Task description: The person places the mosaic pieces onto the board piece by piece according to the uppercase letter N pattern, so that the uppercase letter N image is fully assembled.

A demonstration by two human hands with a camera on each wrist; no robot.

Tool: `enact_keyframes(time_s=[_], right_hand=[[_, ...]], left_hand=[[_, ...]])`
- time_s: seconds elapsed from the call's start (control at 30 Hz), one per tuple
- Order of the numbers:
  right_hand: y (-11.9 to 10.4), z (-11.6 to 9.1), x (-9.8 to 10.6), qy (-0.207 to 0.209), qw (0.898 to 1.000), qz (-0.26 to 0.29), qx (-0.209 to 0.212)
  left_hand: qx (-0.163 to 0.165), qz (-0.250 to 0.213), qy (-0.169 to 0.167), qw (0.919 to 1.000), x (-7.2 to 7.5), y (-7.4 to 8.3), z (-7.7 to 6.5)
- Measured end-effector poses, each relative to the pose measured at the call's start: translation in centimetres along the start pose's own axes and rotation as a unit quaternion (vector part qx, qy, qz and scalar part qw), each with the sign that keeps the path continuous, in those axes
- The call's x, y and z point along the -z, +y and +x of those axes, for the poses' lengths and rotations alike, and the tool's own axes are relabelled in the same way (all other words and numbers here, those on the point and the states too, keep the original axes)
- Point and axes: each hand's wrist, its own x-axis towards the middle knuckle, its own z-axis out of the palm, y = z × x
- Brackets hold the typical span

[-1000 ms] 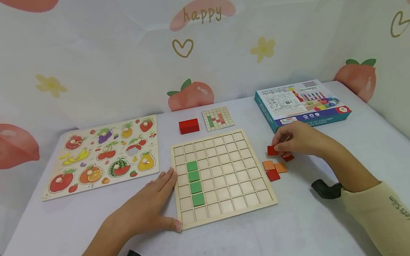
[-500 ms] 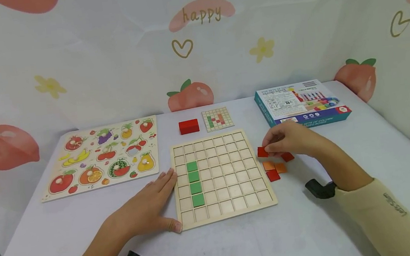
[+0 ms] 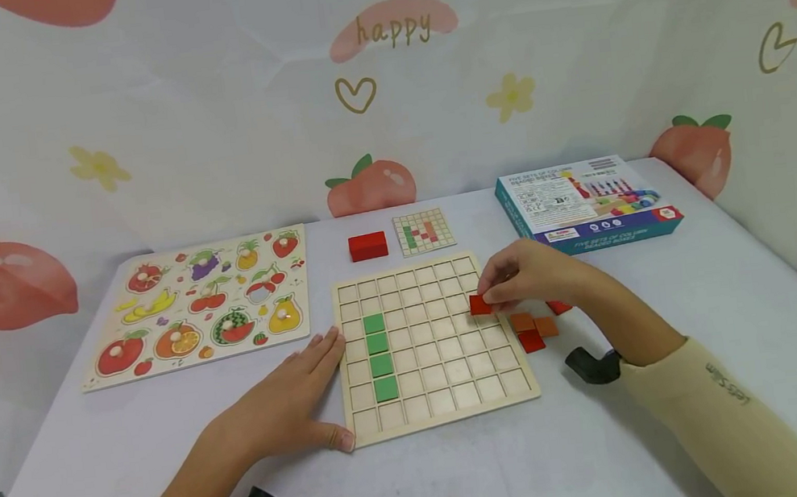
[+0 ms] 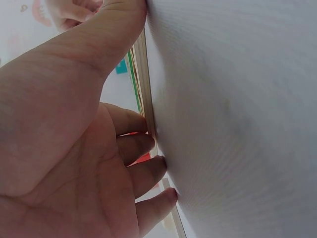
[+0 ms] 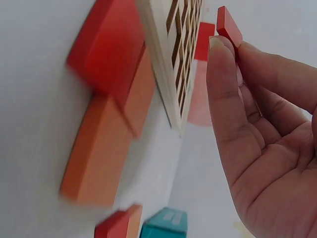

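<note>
A wooden grid board (image 3: 431,417) lies on the table, with a column of several green tiles (image 3: 381,364) set in its second column from the left. My left hand (image 3: 277,411) rests flat at the board's left edge, fingers straight and thumb at the near corner. Between thumb and fingertips my right hand (image 3: 528,274) pinches a red square tile (image 3: 479,305), over the right part of the grid. The right wrist view shows that red tile (image 5: 229,26) held at the fingertips, raised off the board.
Orange tiles (image 3: 545,326) and red tiles (image 3: 532,341) lie right of the board. Behind it are a red block (image 3: 367,246) and a small pattern card (image 3: 424,231). A fruit puzzle board (image 3: 193,302) is at the left, a blue-edged box (image 3: 589,204) at the back right.
My right hand has carried the red tile left, from the loose tiles to above the board's right side. The left hand has stayed in place.
</note>
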Motion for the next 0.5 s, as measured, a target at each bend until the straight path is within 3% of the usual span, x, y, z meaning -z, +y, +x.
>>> enact_keyframes(time_s=[0.5], right_hand=[[-2.7,2.1,-2.7,-0.041,0.999,-0.018,0.021]], left_hand=[[0.009,-0.002,-0.003,1.0000,0.1,0.2,-0.1]])
